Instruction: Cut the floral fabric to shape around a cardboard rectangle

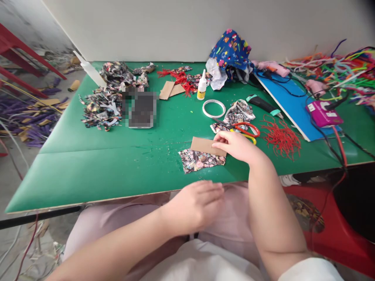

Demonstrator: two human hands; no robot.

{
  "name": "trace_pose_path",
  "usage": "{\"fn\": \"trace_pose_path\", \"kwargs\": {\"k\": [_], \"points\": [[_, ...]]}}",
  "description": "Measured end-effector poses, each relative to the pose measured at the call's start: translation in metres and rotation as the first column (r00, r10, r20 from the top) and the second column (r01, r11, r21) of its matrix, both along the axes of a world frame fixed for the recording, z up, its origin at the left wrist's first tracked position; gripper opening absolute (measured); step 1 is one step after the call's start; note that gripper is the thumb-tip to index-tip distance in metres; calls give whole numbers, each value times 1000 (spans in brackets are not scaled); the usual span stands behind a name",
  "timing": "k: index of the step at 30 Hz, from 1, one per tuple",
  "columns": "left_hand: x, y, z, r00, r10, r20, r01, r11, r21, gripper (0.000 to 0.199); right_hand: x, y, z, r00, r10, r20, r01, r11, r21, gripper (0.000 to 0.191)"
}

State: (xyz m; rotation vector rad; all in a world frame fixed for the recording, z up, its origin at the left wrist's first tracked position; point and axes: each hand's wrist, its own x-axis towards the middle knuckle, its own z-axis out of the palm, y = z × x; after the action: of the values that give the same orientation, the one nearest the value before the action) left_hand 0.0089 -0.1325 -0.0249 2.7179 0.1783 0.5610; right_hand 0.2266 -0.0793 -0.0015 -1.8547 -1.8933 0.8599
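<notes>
My right hand [234,145] pinches the right end of a brown cardboard strip [202,144] between thumb and fingers. The strip lies partly over a dark floral fabric piece [197,162] on the green tabletop. At the table's front edge, above my lap, my left hand [199,205] shows its back, fingers loosely extended, with nothing seen in them. Just beyond my right hand are scissors [246,128] with red and yellow handles and a bundled floral fabric piece [240,111]. Red cords [283,136] lie in a tangle to its right.
A glue bottle [202,88], a white ring [214,109] and a utility knife [263,104] lie mid-table. Floral scraps [102,107] and a phone [143,110] are at left. A purple box [324,113] with cables is on the right, by a blue board [293,109].
</notes>
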Motion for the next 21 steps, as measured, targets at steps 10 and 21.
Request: {"fn": "trace_pose_path", "kwargs": {"k": [10,21], "points": [[-4,3,-8,999,44,12,-44,996,82,28,0,0,0,1000,-2,0,2,1000,-16,13],[-6,-7,-25,966,-46,256,25,996,83,14,0,0,0,1000,-5,7,5,1000,-6,13]]}}
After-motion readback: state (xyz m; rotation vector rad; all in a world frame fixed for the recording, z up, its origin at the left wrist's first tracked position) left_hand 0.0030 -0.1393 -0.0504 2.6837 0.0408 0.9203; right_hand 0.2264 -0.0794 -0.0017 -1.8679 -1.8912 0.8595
